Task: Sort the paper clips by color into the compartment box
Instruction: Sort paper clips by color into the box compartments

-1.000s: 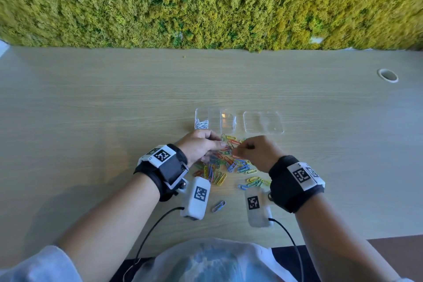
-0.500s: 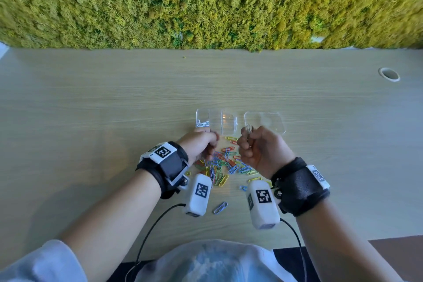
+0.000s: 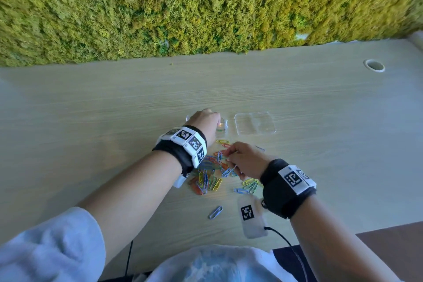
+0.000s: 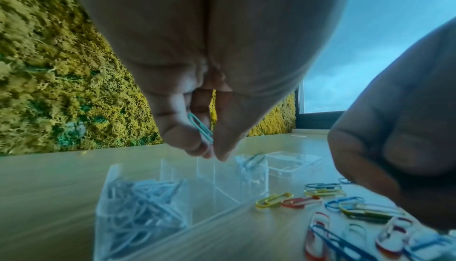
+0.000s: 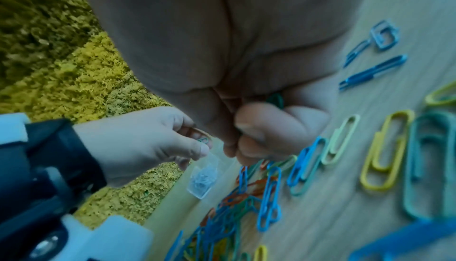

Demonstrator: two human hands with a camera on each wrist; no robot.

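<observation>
The clear compartment box (image 4: 172, 197) stands beyond the pile; in the head view my left hand (image 3: 206, 119) covers most of the box (image 3: 223, 126). Pale clips (image 4: 138, 203) fill its near-left cell. Between thumb and fingers, just above the box's far cells, my left hand (image 4: 211, 148) pinches a teal paper clip (image 4: 201, 128). Mixed coloured clips (image 3: 210, 174) lie in a pile on the table. Over its right side my right hand (image 3: 229, 155) has its fingers curled, and a dark green clip (image 5: 276, 99) shows inside them.
The box's clear lid (image 3: 255, 123) lies flat to the right of the box. One pale blue clip (image 3: 215, 212) lies alone nearer to me. A moss wall (image 3: 206, 7) closes the table's far side, with a cable hole (image 3: 374, 65) far right.
My left hand has left the pile and moved forward over the box with a teal clip. My right hand rose toward the box half a second ago and is back down at the pile.
</observation>
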